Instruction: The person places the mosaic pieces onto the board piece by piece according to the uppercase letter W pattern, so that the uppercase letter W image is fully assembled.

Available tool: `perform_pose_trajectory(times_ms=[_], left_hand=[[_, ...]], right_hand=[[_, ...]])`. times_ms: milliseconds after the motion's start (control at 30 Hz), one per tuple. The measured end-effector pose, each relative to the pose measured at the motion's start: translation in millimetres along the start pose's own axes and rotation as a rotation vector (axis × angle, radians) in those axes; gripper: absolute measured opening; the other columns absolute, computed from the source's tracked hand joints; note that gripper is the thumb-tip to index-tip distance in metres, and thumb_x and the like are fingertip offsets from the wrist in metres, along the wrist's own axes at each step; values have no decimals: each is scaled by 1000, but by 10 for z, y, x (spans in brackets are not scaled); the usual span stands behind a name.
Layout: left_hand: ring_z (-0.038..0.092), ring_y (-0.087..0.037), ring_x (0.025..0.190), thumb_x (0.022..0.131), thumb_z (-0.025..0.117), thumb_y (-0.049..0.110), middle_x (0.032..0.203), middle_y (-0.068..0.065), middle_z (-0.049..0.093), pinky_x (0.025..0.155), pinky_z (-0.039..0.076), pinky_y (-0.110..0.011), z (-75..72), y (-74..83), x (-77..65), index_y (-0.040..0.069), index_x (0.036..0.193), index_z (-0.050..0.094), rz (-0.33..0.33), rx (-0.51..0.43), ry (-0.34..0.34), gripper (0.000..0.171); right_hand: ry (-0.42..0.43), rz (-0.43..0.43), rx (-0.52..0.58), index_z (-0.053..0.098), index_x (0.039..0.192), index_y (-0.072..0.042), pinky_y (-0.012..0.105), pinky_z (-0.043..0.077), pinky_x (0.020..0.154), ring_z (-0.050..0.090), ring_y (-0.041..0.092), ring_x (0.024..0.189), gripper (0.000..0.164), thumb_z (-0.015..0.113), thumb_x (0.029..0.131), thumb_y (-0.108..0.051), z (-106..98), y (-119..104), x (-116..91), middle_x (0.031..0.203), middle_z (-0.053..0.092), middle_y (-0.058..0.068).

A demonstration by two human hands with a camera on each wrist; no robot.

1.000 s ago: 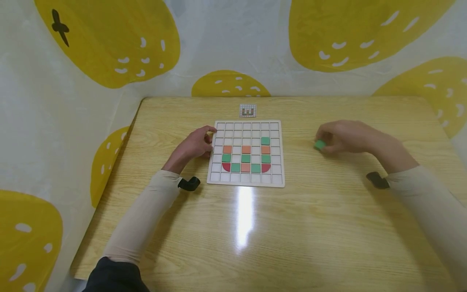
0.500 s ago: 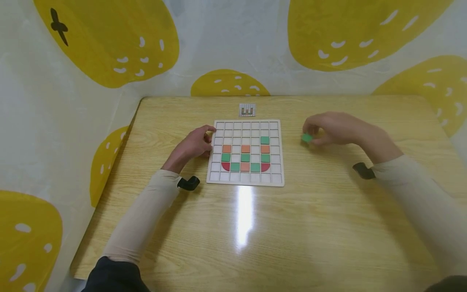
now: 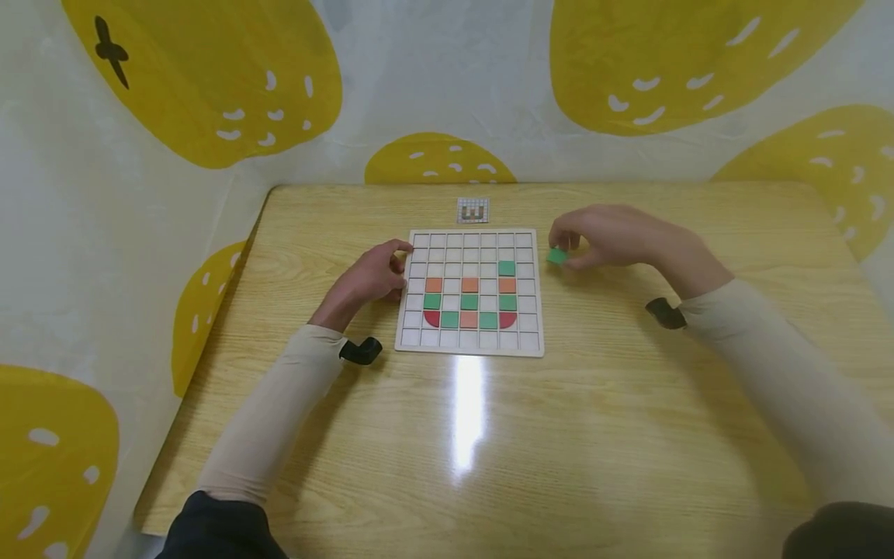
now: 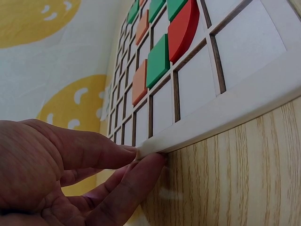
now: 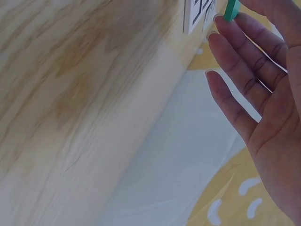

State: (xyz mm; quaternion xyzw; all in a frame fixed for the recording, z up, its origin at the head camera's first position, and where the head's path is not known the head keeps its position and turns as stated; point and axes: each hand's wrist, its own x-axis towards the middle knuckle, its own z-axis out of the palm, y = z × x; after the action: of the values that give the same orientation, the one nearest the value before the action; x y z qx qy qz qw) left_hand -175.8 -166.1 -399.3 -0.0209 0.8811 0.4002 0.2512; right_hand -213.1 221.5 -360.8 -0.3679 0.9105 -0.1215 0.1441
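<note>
A white square grid board (image 3: 470, 339) lies on the table, with green, orange and red tiles in several cells. My left hand (image 3: 373, 273) holds the board's left edge; in the left wrist view its thumb and a finger (image 4: 141, 176) meet at the rim, beside an orange tile (image 4: 139, 82). Just off the board's upper right side, my right hand (image 3: 615, 235) pinches a green square tile (image 3: 556, 256) above the table. Only part of this tile shows at the top of the right wrist view, where the other fingers (image 5: 235, 101) are spread loosely.
A small pattern card (image 3: 472, 210) lies behind the board, near the table's back edge. Fabric with large yellow shapes (image 3: 440, 159) hangs behind and left of the wooden table (image 3: 594, 435).
My right hand has moved left and slightly away from me, bringing the green tile close to the board's right edge. The left hand and the board have stayed put.
</note>
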Motion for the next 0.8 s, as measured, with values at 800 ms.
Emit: perform_pose_trajectory(times_ms=[800], left_hand=[[57,-30,101,97,58,-7,126,-17,50,78,59,-33,4,19,-30,15,153,40,16,6,2,63]], right_hand=[[3,-152,33,69,109,-16,38,51,82,63,16,91,25,78,86,-22,53,-246,501,95,69,-4]])
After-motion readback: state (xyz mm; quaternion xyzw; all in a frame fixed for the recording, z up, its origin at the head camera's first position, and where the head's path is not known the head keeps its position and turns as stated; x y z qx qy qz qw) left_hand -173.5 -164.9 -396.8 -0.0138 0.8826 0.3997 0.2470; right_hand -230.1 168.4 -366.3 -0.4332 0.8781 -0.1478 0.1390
